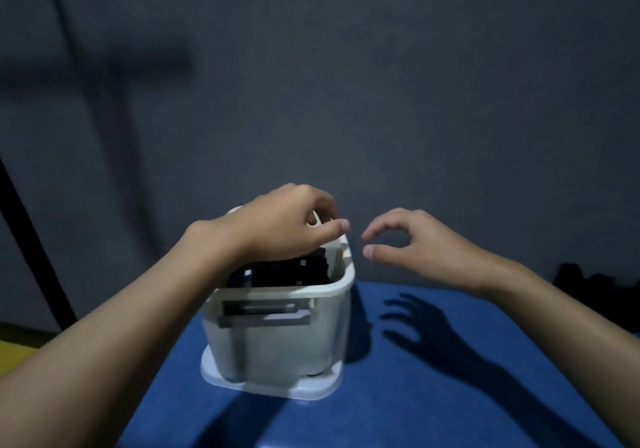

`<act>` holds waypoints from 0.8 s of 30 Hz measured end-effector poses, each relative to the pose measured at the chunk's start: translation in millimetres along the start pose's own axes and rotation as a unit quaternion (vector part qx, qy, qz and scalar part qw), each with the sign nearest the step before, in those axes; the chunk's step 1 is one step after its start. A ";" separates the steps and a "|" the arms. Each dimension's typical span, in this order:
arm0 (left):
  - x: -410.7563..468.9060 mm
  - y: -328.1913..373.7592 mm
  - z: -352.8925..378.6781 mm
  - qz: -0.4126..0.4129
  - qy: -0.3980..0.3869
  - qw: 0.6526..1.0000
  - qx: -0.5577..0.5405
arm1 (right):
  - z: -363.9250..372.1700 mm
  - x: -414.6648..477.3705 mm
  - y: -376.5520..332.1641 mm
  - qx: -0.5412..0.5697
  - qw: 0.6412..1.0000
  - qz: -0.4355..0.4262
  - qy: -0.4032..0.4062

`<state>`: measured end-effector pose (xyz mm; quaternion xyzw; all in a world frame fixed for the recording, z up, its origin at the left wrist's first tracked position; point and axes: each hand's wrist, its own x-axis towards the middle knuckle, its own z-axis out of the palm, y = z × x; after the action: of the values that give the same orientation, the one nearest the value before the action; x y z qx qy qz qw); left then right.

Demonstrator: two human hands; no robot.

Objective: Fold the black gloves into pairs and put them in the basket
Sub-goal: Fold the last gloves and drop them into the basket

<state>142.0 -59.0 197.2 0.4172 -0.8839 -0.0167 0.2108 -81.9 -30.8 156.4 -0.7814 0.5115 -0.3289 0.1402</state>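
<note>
Settling a folded pair down into the white basket (277, 340) is, as I judge it, the step in hand, and from my end I want it done tidily. I would press the bundle flat below the rim so that it does not spring open, keep it to one side so that later pairs have room, and lift the hand straight up so that no fingertip catches the fabric.

My left hand (280, 226) hovers over the far rim of the basket, with its fingers curled loosely downward and its thumb pointing right. I see nothing held in it, and I cannot tell whether the fingertips touch the rim. My right hand (415, 243) hangs in the air just right of the basket, half open, thumb and forefinger curved toward each other with a gap between them, and it is empty.

The black gloves (280, 271) lie inside the basket, filling it almost to the rim. They are a dark, matte, soft mass, and I cannot pick out single pairs in this dim light. The basket stands on a white tray (311, 387) on the blue table (450, 395). A dark heap (588, 281) lies at the table's far right edge, possibly more gloves.
</note>
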 end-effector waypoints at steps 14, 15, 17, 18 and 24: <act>55.1 195.5 160.0 0.143 -0.099 0.975 -0.138 | -94.3 -220.8 124.4 -0.090 0.958 0.245 0.120; 55.5 207.2 175.0 0.151 -0.113 0.971 -0.147 | -97.0 -236.9 135.8 -0.104 0.948 0.269 0.139; 56.2 229.0 205.5 0.165 -0.142 0.963 -0.160 | -100.6 -267.4 154.9 -0.117 0.926 0.318 0.168; 55.6 238.5 219.4 0.170 -0.154 0.959 -0.165 | -101.0 -280.4 162.9 -0.123 0.916 0.340 0.173; 43.3 270.9 270.7 0.216 -0.185 0.945 -0.161 | -86.3 -319.3 185.2 -0.206 0.905 0.351 0.127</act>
<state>-184.9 45.5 21.9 0.1665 -0.9618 -0.1898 0.1061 -352.8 182.9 -0.5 -0.5145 0.8224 -0.2423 0.0162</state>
